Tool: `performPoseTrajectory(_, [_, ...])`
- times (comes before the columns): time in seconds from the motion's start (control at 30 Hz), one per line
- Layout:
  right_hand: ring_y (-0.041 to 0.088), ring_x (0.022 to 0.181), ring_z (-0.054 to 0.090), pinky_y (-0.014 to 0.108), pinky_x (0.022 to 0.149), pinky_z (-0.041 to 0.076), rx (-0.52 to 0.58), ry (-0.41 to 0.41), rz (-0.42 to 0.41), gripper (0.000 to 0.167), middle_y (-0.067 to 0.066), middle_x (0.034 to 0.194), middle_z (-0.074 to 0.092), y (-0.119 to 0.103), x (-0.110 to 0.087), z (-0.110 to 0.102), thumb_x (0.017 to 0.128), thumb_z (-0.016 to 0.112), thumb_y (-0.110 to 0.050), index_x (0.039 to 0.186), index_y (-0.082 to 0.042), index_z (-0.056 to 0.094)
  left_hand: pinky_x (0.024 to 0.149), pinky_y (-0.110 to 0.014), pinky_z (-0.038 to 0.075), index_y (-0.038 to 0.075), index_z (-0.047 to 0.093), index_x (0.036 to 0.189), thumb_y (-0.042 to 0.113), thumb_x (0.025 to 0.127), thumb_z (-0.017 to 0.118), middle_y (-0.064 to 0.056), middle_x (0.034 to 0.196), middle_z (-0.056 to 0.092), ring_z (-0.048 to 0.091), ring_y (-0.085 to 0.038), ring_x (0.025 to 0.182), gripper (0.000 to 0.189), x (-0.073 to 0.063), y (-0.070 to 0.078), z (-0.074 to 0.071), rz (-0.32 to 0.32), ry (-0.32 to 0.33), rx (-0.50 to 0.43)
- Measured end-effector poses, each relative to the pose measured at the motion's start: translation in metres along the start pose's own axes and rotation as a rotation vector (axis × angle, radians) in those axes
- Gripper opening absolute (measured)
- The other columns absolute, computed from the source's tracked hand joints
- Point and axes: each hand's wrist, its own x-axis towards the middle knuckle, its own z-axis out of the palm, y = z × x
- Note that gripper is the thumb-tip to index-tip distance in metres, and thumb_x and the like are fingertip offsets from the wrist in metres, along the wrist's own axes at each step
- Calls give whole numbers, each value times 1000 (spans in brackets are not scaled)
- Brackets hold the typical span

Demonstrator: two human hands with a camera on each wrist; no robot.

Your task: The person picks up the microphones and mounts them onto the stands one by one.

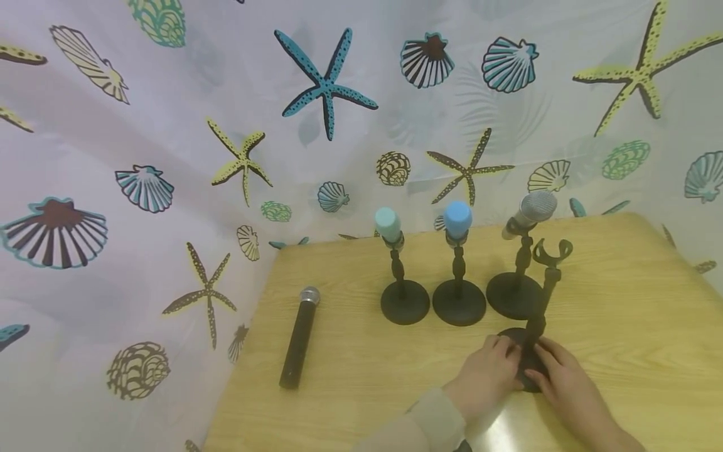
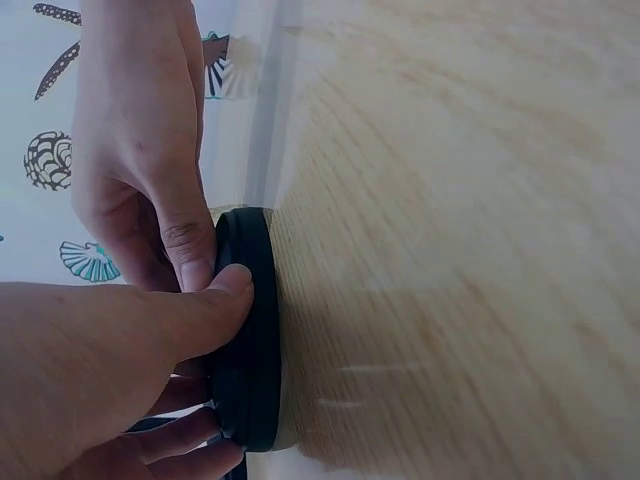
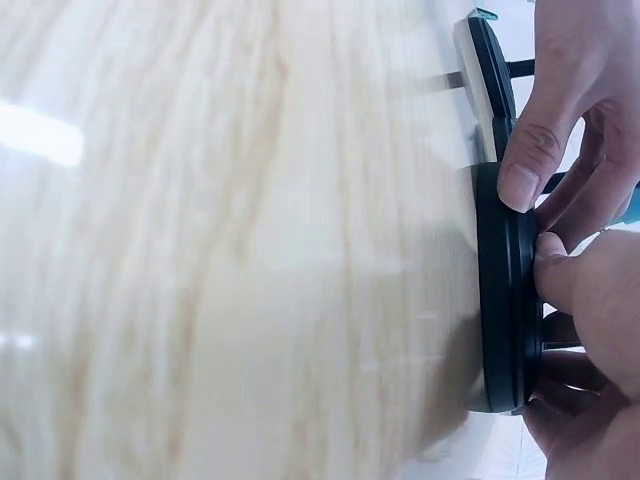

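Observation:
An empty black desktop microphone stand (image 1: 543, 307) leans slightly right in the head view, its open clip at the top holding no microphone. My left hand (image 1: 487, 375) grips the left side of its round base, and my right hand (image 1: 573, 386) grips the right side. The left wrist view shows thumbs on the thick edge of the base (image 2: 262, 350), low at the tabletop. In the right wrist view, fingers of both hands surround the base (image 3: 505, 300); some fingertips are hidden behind it. Just beyond stands another stand (image 1: 514, 296) carrying a silver-headed microphone (image 1: 536, 207).
Two more stands hold a microphone with a mint cover (image 1: 387, 223) and one with a blue cover (image 1: 457, 218), in a row at the back. A black handheld microphone (image 1: 299, 342) lies on the left of the wooden table (image 1: 350, 402). A shell-patterned curtain (image 1: 339, 163) surrounds the table.

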Motion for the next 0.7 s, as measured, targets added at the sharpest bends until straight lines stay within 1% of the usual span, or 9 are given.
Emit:
performPoseTrajectory(0.07, [51,110,57,61,86,53,-3,-9,-12,53,33,124,56,-3,0,3,74,82,-7,115,19,60,94,-9,49,25,53,140,60,90,56,12,135,51,48,-7,123,61,-4,-2,-1,-14,-7,6])
performPoseTrajectory(0.13, [51,111,57,61,86,53,-4,-19,-21,52,34,126,55,-5,0,6,75,81,-6,115,19,59,100,-11,47,23,53,140,60,91,56,11,136,51,48,-7,124,62,-8,-4,0,-14,9,12])
performPoseTrajectory(0.23, [52,113,56,59,87,52,2,-36,-31,52,35,128,54,-10,-1,10,76,80,-5,116,19,59,108,-15,42,19,54,140,58,92,55,7,138,52,49,-10,128,62,-15,-7,3,3,51,24])
performPoseTrajectory(0.3, [53,113,56,58,86,53,0,-41,-43,51,36,128,54,-14,-1,13,77,79,-6,116,19,59,115,-18,36,15,53,140,57,94,54,3,142,52,48,-13,134,62,-21,-10,6,17,60,45])
performPoseTrajectory(0.37, [52,114,57,56,87,53,-13,-41,-61,52,36,128,55,-17,0,15,76,80,-8,116,19,59,118,-21,32,14,53,141,56,95,52,1,145,52,46,-15,138,62,-25,-12,7,25,56,79])
performPoseTrajectory(0.43, [51,115,57,54,87,53,-23,-33,-84,52,35,128,56,-21,1,18,77,80,-10,115,20,60,121,-22,29,14,51,142,56,97,50,0,149,50,43,-16,142,62,-30,-15,7,29,29,112])
performPoseTrajectory(0.53, [50,115,58,53,87,53,-24,-8,-113,52,34,128,56,-25,3,23,79,79,-14,115,20,61,120,-22,30,14,52,142,55,98,49,1,147,52,43,-15,142,61,-36,-19,8,40,31,158])
performPoseTrajectory(0.6, [49,115,58,53,88,53,-18,11,-124,51,33,128,57,-28,3,26,83,76,-18,114,19,62,120,-24,32,12,55,139,55,98,50,1,143,56,46,-15,140,59,-40,-22,9,54,70,185])
performPoseTrajectory(0.7, [48,115,58,52,88,53,-8,28,-137,51,32,128,57,-32,4,30,87,72,-24,114,18,62,117,-25,38,8,60,133,49,98,55,-3,136,62,53,-18,134,55,-47,-27,13,57,171,173])
